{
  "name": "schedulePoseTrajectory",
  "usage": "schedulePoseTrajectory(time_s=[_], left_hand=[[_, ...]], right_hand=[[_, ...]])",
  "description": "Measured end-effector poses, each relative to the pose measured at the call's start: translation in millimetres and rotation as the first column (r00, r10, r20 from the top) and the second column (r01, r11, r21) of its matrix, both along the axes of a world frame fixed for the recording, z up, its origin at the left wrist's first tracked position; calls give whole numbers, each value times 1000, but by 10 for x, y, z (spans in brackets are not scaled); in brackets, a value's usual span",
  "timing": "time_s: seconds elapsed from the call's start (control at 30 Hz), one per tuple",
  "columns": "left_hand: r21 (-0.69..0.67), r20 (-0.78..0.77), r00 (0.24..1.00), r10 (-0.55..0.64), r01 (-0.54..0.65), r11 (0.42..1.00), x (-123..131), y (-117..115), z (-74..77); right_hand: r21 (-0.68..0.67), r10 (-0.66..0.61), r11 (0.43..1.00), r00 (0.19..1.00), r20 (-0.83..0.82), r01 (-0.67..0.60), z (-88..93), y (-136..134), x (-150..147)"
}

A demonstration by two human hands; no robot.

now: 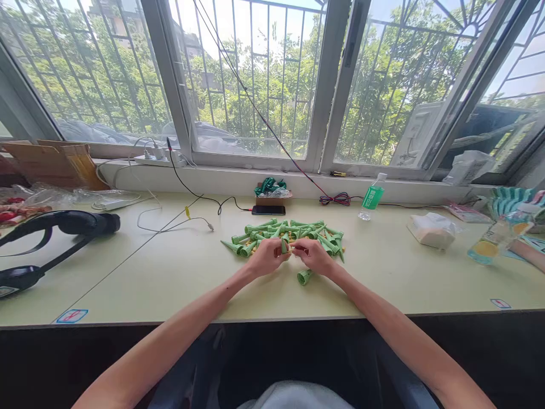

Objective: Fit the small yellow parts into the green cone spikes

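Closed around a small green cone (284, 245), my left hand (267, 257) is at the front of a pile of similar green cones (266, 228). Beside it, my right hand (313, 254) has its thumb and fingers pinched together close to that cone. Something small and pale seems to be at its fingertips, too tiny to name. Small yellow pieces (254, 247) lie among the cones in the pile. A single green cone (304, 277) rests on the table just below my right hand, its round opening facing me.
On the pale table (170, 284), a phone (268, 210) and small box (272, 196) stand behind the pile. A green-labelled bottle (372, 197) and tissue pack (433, 230) are to the right. A black headset (63, 224) and cables lie left.
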State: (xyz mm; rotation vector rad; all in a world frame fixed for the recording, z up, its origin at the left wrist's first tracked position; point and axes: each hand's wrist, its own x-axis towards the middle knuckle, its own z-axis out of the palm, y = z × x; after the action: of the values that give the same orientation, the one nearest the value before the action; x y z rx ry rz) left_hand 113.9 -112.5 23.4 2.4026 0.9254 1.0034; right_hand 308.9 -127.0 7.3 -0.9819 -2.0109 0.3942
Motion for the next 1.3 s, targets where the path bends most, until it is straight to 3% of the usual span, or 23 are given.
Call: schedulePoseTrajectory(time_s=[0.27,0.5,1.03,1.13,1.3], left_hand=[[23,-10,1000,-4,5,1000,13,-13,0],[54,-6,1000,-10,10,998,14,-9,-4],[76,45,999,-1,-3,997,19,4,0],[44,77,996,37,-40,998,13,21,0],[-125,144,987,67,-49,991,4,26,26]], right_hand=[[-10,18,1000,1000,-9,-18,37,-28,-16],[43,3,999,997,77,-6,-26,25,3],[-79,21,997,1000,-6,-22,27,-29,-22],[-80,30,996,999,-38,-33,50,-52,-29],[-78,46,996,996,-72,-51,37,-39,-20]])
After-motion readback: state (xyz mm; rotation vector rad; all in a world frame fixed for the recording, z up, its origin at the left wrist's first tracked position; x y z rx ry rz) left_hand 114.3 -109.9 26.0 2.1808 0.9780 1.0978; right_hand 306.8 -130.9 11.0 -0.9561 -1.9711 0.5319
